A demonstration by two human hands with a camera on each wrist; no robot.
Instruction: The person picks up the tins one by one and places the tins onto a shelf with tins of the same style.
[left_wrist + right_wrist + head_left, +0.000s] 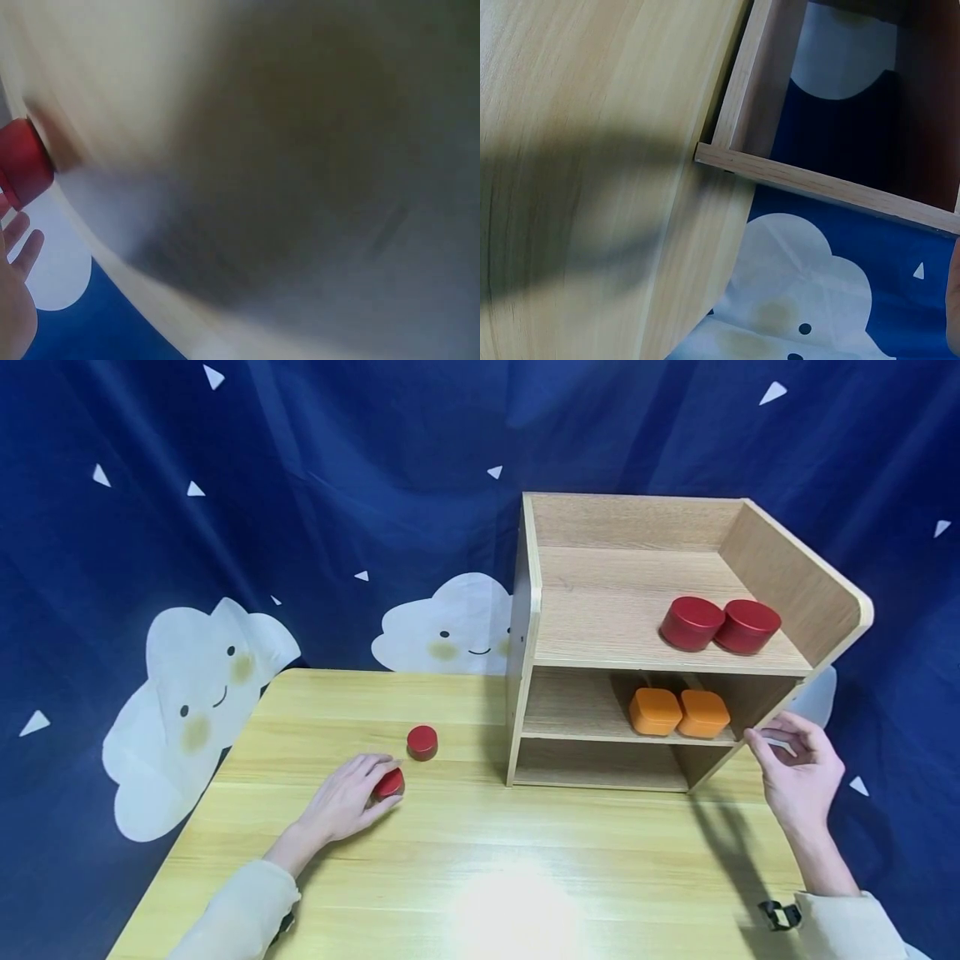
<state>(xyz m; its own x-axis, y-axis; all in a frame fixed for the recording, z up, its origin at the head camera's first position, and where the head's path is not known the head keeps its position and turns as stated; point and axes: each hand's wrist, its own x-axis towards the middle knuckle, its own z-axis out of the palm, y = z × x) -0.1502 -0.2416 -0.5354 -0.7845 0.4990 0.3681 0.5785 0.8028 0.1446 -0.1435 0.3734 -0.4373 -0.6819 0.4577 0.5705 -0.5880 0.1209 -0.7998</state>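
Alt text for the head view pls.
A person's left grip is around a red cylinder on a table, another red cylinder just beyond it. The right grip is at the right edge of a wooden shelf with two red cylinders on top and two orange blocks below. A blue cloud-print curtain hangs behind.

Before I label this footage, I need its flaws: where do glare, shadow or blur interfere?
Head view: white glare washes out the near part of the table, and a shadow lies beside the right hand; left wrist view: a broad, blurred dark patch, with the red container cut off; right wrist view: soft shadow on the table, shelf fairly sharp.
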